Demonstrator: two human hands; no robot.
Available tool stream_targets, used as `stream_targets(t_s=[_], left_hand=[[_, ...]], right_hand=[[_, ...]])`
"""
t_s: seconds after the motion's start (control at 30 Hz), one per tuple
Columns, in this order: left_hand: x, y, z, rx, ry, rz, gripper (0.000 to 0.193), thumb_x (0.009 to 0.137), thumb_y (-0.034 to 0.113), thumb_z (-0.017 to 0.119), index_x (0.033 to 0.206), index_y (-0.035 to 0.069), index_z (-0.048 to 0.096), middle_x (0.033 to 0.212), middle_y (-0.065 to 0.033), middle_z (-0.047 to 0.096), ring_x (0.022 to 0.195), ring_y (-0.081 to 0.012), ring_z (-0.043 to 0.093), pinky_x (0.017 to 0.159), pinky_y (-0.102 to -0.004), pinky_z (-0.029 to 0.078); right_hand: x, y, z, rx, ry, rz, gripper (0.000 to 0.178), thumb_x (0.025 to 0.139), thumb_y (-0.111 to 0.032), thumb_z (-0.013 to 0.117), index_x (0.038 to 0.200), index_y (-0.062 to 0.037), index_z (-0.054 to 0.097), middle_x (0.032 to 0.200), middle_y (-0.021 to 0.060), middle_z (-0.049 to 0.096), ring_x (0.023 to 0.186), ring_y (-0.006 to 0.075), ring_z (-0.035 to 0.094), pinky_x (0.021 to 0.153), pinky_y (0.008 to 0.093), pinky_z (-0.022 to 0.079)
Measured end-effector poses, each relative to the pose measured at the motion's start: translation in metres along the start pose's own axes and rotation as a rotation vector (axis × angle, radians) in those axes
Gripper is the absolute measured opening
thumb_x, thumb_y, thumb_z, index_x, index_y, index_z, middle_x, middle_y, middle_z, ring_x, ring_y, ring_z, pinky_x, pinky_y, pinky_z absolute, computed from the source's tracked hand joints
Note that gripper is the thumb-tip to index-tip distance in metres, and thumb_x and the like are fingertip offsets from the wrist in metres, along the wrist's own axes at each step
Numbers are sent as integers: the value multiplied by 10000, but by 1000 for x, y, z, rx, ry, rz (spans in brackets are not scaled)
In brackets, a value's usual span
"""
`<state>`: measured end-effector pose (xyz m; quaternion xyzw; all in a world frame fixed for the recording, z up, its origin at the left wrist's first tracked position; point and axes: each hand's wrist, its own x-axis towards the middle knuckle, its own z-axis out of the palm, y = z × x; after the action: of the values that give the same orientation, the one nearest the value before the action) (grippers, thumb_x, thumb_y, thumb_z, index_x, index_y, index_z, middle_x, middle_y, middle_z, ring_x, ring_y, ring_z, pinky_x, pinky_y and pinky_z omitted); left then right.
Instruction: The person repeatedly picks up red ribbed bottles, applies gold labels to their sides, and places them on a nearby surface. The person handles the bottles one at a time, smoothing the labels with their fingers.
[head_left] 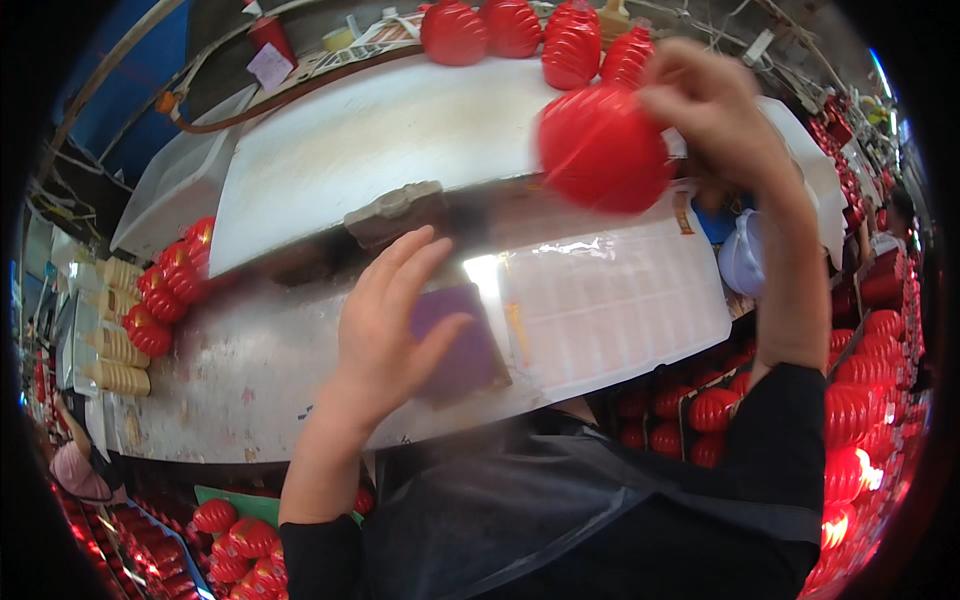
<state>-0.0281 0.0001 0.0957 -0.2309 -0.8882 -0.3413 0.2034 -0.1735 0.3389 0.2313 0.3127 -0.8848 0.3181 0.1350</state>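
Note:
A red, rounded plastic bottle (603,150), smeared by motion, hangs over the right part of the bench. At its upper right side, my right hand (708,100) has its fingers curled closed on it; the bottle's neck is hidden there. My left hand (388,340) is open and empty, fingers stretched out, over the metal worktop (240,370). Beside and partly behind its thumb lies a flat purple square (462,345). Just beyond the left fingertips sits a grey, rough-edged block (396,214). A translucent white ribbed tray (620,320) lies to the right of the purple square.
Several red ribbed bottles (572,45) stand along the far edge of a white board (370,130). More red bottles (165,290) lie at the left, near cream-coloured containers (120,348). A lavender bucket (742,255) is at the right. Crated red bottles (712,412) sit below the bench.

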Motion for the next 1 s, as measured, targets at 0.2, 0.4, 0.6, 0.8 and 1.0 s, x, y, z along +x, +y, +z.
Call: stream_targets(t_s=[0.2,0.4,0.6,0.8,1.0], left_hand=[[-15,-1,27,-16,-4,-15,895,687,378,932,1456,75,587,1513,-251,528,1329,-446,573,1097,-513,483],[-36,-39,38,-260,203,-528,883,737,289,865,1517,60,521,1393,-168,553,1276,-332,574,1108,-451,462],[-23,-43,39,-156,179,-538,751,804,245,855,1483,64,587,1367,-145,551,1263,-299,574,1091,-436,474],[-34,-52,47,-287,256,-565,830,826,289,839,1548,53,504,1468,-163,511,1359,-319,522,1158,-449,422],[-50,-46,57,-856,314,-652,911,884,213,804,1644,66,324,1594,-157,434,1441,-297,464,1213,-445,380]], right_hand=[[-10,-42,135,467,-429,-45,285,860,-271,746,992,-18,740,822,174,740,780,276,734,742,372,569],[-82,48,187,116,40,344,361,945,-247,743,1222,-16,745,1115,182,773,944,304,759,864,414,589],[-191,215,95,-672,124,678,280,950,-115,583,1178,-62,736,1102,209,749,996,428,715,867,507,567],[-242,165,110,-757,-271,556,308,977,-62,499,1250,13,618,1161,230,721,955,418,731,816,516,583],[-254,92,123,-664,-351,632,442,933,-50,528,1364,-3,618,1407,223,640,1047,394,729,882,465,598]])
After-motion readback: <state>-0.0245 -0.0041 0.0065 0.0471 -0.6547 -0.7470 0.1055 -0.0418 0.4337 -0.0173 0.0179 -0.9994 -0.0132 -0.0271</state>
